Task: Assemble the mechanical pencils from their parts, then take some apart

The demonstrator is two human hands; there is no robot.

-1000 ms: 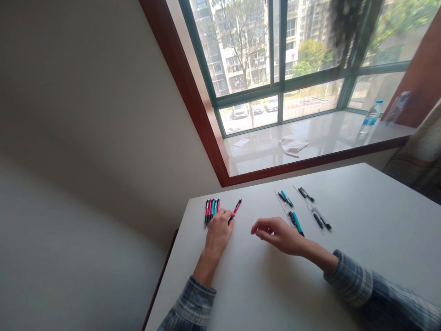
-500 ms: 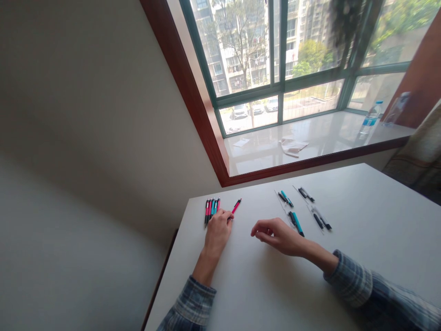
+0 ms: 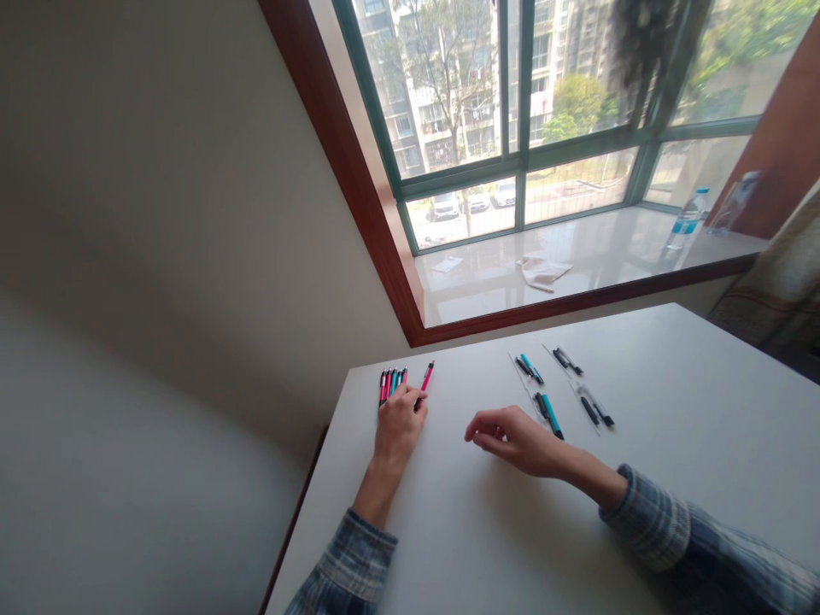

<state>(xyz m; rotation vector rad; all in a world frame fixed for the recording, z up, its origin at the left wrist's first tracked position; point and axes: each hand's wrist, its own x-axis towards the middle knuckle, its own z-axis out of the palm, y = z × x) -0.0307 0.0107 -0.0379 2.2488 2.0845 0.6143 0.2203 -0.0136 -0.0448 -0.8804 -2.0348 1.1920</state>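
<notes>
My left hand [image 3: 398, 423] rests on the table with its thumb and fingers closed on the lower end of a pink and black pen [image 3: 426, 378], which tilts up and to the right. Just left of that pen lies a tight row of pens [image 3: 387, 386] in pink, teal and black, their lower ends partly covered by my fingers. My right hand [image 3: 512, 437] lies on its side near the middle of the table, holding nothing that I can see. Its fingers are loosely curled, with a gap between thumb and index finger.
Beyond my right hand lie pen parts: teal barrels [image 3: 552, 415], black grip pieces [image 3: 589, 411], clear barrels [image 3: 597, 403] and thin refills [image 3: 520, 373]. The white table [image 3: 487, 555] meets a wall at its left. A bottle [image 3: 688, 218] and a cloth [image 3: 541, 273] are on the windowsill.
My left hand has shifted the pink pen leftward, closer to the row, and the pen stands at a steeper angle. My right hand has stayed in place.
</notes>
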